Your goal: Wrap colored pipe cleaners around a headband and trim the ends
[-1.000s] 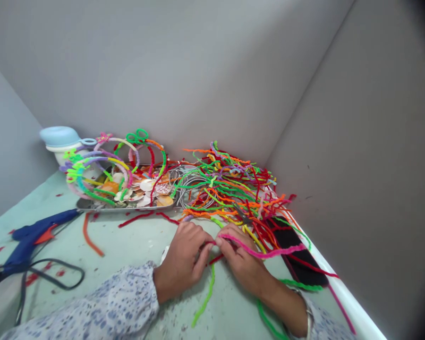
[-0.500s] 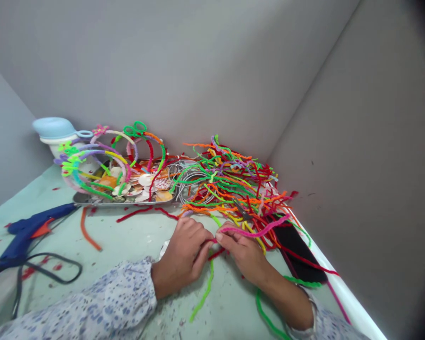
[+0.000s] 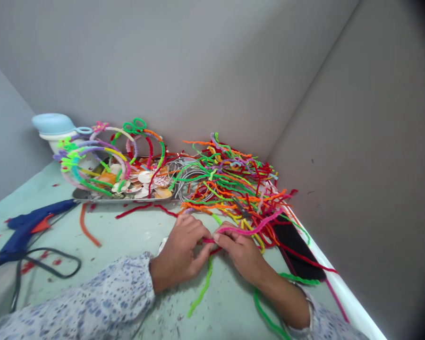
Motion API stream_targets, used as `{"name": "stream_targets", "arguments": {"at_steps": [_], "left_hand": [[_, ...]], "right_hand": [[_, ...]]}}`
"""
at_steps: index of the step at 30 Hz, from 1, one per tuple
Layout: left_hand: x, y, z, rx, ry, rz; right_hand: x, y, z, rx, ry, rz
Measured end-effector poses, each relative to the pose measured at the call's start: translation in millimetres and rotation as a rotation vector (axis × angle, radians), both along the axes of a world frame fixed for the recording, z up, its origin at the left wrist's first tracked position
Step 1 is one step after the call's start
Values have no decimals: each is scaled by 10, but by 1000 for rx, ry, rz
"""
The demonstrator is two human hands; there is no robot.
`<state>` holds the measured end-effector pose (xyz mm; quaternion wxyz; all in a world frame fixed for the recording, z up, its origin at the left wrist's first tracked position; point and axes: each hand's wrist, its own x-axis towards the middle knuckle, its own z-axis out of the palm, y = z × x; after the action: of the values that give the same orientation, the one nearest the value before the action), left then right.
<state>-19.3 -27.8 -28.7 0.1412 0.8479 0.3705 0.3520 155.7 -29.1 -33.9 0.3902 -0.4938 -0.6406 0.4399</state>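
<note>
A pink pipe cleaner (image 3: 250,231) runs between my two hands over the front of the table. My left hand (image 3: 182,250) is closed around its left end, the thumb slightly apart from the fingers. My right hand (image 3: 242,252) pinches it between thumb and forefinger, and its free length curves up to the right. The fingertips of both hands almost meet. Below them a light green pipe cleaner (image 3: 201,293) lies on the table, and part of a red one shows by the fingers. Whatever lies inside my left palm is hidden.
Behind my hands spreads a heap of coloured pipe cleaners (image 3: 230,179) with wire coils (image 3: 194,184). Left of it, a metal tray (image 3: 123,200) holds shells and decorated hoops. A blue glue gun (image 3: 31,222) with its cord lies left, a black phone (image 3: 301,250) right.
My left thumb has opened away from its fingers, showing more of the pink pipe cleaner. The right hand keeps its pinch; the free end has dipped slightly.
</note>
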Motion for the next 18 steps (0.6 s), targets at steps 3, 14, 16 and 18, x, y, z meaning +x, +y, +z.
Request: {"name": "stream_targets", "arguments": {"at_steps": [3,14,16,18], "left_hand": [[9,2,-7,9,18,1],[-7,17,16,31,-67,63],[-10,9,29,31,-91,74],[-13,0,44,13,-108,73]], "right_hand": [[11,1,39,-21,-4,10],[-31,-39,-23,372,-63,-95],[-27,-55,-59,481,-111,-139],[-11,-66,-90,558,-162,-197]]}}
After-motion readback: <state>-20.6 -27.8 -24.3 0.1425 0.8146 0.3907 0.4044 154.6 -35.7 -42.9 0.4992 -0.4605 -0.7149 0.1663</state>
